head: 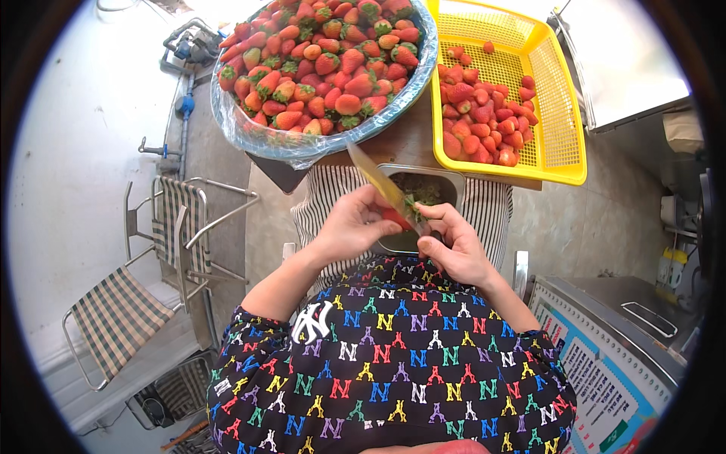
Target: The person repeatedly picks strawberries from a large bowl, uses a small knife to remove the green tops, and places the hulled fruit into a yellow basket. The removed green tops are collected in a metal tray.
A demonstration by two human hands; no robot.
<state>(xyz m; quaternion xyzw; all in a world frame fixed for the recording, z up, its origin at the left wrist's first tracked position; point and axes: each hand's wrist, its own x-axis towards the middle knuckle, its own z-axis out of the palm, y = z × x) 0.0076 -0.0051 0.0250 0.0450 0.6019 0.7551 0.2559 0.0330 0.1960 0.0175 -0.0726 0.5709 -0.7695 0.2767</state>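
Observation:
My left hand (353, 224) grips a red strawberry (395, 217), partly hidden by a knife. The knife (379, 180) is in my right hand (456, 243), its blade slanting up and left across the fruit. Green leaves (416, 207) sit at the blade beside my right fingertips. Beneath both hands, a metal pan (458, 183) rests on my lap with green scraps (428, 190) inside. Beyond it stands a large basin lined with clear plastic (227, 122), heaped with leafy strawberries (326, 62). To its right, a yellow plastic basket (567, 153) holds strawberries without leaves (482, 113).
A wooden table (405, 133) supports the basin and basket. At left are checked folding chairs (119, 318) and wall pipes with a tap (161, 149). A metal-topped counter (618, 301) with a printed board (601, 386) stands at lower right.

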